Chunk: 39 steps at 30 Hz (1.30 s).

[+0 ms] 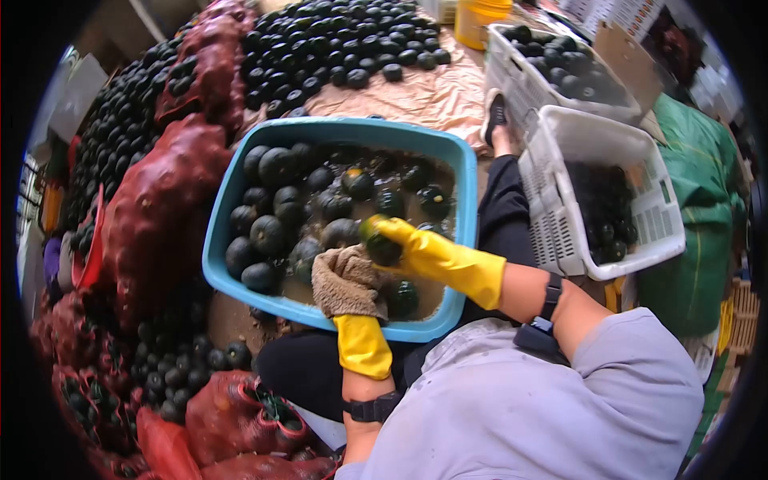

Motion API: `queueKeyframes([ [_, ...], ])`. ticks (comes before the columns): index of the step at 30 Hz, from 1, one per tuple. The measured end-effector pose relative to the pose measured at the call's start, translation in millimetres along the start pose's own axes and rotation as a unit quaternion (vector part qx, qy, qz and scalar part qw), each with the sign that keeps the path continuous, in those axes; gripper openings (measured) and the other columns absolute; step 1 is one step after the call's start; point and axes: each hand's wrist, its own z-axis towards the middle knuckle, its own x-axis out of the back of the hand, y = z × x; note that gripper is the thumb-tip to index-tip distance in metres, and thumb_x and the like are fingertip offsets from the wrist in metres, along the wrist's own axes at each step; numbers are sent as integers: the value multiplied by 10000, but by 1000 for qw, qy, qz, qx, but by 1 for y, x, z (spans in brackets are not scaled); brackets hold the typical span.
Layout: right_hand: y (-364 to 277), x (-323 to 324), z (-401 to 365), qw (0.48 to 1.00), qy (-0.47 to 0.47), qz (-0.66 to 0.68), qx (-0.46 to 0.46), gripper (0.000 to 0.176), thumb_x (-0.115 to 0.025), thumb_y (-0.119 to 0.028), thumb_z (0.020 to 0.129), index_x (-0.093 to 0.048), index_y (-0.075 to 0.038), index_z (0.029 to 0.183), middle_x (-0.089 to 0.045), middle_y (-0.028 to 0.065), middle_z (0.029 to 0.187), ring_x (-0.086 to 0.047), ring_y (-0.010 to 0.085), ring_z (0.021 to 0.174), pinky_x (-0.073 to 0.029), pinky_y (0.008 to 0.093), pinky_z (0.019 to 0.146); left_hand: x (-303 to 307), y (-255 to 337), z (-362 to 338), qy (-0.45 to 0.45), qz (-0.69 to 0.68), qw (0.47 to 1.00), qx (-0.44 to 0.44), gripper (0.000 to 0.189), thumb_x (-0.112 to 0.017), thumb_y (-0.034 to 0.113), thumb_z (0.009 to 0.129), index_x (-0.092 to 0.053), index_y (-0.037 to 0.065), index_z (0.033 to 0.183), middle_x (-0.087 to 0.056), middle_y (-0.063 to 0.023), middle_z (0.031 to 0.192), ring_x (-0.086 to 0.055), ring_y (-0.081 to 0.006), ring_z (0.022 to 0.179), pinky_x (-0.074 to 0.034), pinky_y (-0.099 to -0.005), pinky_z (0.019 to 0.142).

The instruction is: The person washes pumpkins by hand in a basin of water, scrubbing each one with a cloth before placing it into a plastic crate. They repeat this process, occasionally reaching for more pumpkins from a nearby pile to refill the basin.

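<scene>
A blue tub (pixel 340 128) of muddy water holds many dark green squashes, most of them gathered on its left side. Over its near right part, my right hand (pixel 412 246), in a yellow rubber glove, grips a green squash (pixel 382 242) with a yellowish patch. My left hand (pixel 352 300) wears a yellow glove too, its fingers hidden under a brown cloth (pixel 346 282) just left of and below that squash. A single squash (pixel 402 298) sits in the water below my right hand.
Red mesh sacks (pixel 164 204) line the left. Squashes (pixel 352 48) cover the floor behind the tub. White crates (pixel 560 172) with dark squashes stand at right, beside a green sack (pixel 692 208). A yellow bucket (pixel 480 20) is at the back.
</scene>
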Motion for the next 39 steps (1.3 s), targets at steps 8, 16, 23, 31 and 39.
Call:
queueKeyframes([
  [8, -58, 12, -37, 991, 14, -62, 120, 645, -780, -297, 977, -524, -68, 1522, -624, 118, 1420, -574, 217, 1333, -435, 413, 1161, -1, 21, -7, -74, -222, 959, 161, 262, -404, 293, 1075, -575, 98, 1039, -683, -141, 1009, -651, -363, 1008, -575, -597, 931],
  [16, -226, 88, -119, 823, 125, -31, 554, 723, -734, -460, 986, -466, -66, 1530, -592, 190, 1484, -627, 381, 1317, -550, 493, 1072, -9, 13, 3, 40, -293, 935, 195, 245, -470, 264, 1060, -556, 153, 860, -576, -26, 813, -563, -268, 841, -550, -501, 756],
  [23, -25, 101, 1, 499, 1, -865, -47, 725, -825, -330, 823, -581, -131, 1476, -701, 201, 1320, -655, 373, 1233, -514, 493, 1038, -2, -5, 12, -69, -345, 914, 201, 347, -510, 228, 1022, -410, 240, 690, -432, 52, 689, -453, -149, 670, -418, -332, 640],
  [31, -40, 146, 59, 427, -48, -897, -101, 638, -846, -540, 780, -746, -65, 1195, -760, 230, 1110, -722, 425, 1009, -582, 485, 857, 35, -126, 62, -181, -377, 902, 106, 190, -568, 329, 931, -670, 216, 817, -692, -8, 825, -673, -193, 760, -516, -381, 662],
  [39, 13, 2, -39, 641, -110, -693, 313, 847, -844, -325, 901, -439, -51, 1593, -533, 183, 1558, -500, 313, 1447, -351, 431, 1231, -23, 7, 6, -65, 376, 886, -263, 168, -645, 261, 979, -640, 98, 935, -616, -128, 955, -650, -283, 958, -523, -403, 902],
])
